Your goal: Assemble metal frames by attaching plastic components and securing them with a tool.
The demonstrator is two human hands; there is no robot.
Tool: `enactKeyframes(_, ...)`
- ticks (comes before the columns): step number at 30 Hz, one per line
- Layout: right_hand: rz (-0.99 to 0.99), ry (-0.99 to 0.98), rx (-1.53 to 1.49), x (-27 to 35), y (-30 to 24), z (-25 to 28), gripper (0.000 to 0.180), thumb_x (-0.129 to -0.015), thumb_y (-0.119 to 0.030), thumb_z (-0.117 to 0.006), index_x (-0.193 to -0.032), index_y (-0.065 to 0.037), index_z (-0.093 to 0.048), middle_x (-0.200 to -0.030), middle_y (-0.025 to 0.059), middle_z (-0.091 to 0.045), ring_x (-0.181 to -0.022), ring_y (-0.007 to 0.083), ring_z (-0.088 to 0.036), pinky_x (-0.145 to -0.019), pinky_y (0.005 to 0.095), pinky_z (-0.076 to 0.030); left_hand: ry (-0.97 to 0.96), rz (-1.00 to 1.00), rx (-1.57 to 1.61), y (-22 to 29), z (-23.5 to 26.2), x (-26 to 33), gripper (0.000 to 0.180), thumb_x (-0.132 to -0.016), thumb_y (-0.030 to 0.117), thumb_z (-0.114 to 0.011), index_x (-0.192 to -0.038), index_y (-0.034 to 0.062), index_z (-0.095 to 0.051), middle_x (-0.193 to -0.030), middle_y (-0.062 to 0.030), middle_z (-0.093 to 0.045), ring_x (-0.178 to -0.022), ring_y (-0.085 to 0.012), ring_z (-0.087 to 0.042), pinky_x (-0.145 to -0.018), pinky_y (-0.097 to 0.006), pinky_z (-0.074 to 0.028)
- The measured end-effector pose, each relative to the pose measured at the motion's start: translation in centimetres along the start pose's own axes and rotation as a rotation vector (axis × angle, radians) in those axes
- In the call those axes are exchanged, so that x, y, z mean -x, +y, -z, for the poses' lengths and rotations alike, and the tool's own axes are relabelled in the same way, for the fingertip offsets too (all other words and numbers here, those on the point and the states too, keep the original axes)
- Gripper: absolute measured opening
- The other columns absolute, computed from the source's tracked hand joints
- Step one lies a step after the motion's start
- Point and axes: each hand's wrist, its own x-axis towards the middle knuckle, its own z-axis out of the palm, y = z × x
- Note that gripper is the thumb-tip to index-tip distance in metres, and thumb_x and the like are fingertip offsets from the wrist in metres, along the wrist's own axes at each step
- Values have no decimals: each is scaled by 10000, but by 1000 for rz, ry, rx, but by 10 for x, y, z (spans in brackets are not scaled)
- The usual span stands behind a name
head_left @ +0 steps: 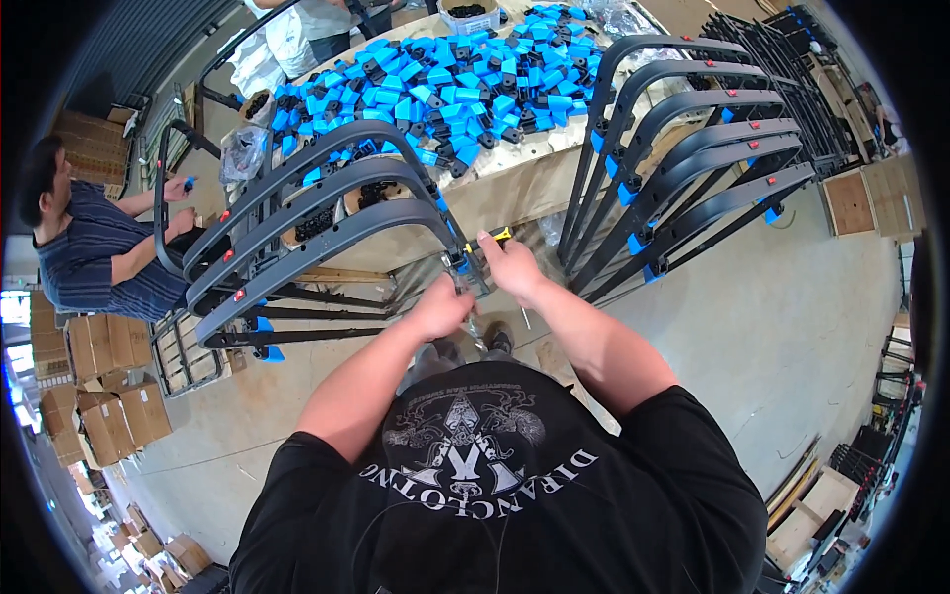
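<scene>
In front of me stands a dark grey curved metal frame (336, 236), with a blue plastic piece (462, 265) at its nearer right leg. My left hand (442, 307) is closed beside that piece, with small shiny metal at its fingertips that I cannot make out. Just to the right, my right hand (512, 269) is closed around a hand tool with a yellow-and-black handle (502, 235). Most of the tool is hidden by the fingers, so its exact kind does not show.
Blue and black plastic pieces (435, 89) lie heaped on a wooden table (554, 158). More curved frames (693, 148) stand in a row at the right. At the left a person in a striped shirt (109, 243) stands by another frame. Cardboard boxes (109, 342) are stacked behind.
</scene>
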Motion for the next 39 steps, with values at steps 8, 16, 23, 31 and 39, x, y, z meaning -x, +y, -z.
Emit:
enactKeyframes(8,-94,-35,-63,9,-16,8,700,-987,-573,-531,-957,110,-678,-893,280,-702,-870,404,-687,-790,447,-517,-272,154,1102,0,11,-8,180,-881,159,-633,-903,-19,-617,-779,-119,-661,-693,-245,-683,-630,-353,-548)
enactKeyframes(16,23,140,129,1,0,0,747,-988,-580,-510,-986,151,-664,-954,323,-692,-943,433,-685,-842,454,-515,-399,262,1298,-4,29,-12,252,-889,101,-624,-1105,-28,-612,-853,-163,-691,-746,-293,-702,-757,-447,-595)
enactKeyframes(23,-5,87,113,-2,4,-4,734,-981,-582,-541,-991,141,-667,-900,259,-680,-851,329,-651,-767,417,-506,350,67,-530,-48,-30,-31,408,-819,167,-671,-1124,-82,-563,-926,-196,-707,-756,-289,-698,-717,-390,-561)
enactKeyframes(31,81,135,158,0,3,-6,708,-977,-601,-554,-937,98,-654,-699,136,-630,-636,225,-609,-609,399,-485,296,-32,-409,-30,-21,-16,164,-888,143,-612,-935,-14,-626,-798,-138,-680,-770,-251,-708,-696,-435,-552)
enactKeyframes(39,-69,47,95,2,0,-4,725,-982,-604,-535,-937,112,-643,-728,183,-652,-676,277,-647,-636,420,-508,123,-84,228,-21,-15,-12,247,-842,188,-633,-822,-53,-582,-749,-129,-657,-631,-278,-609,-633,-406,-500)
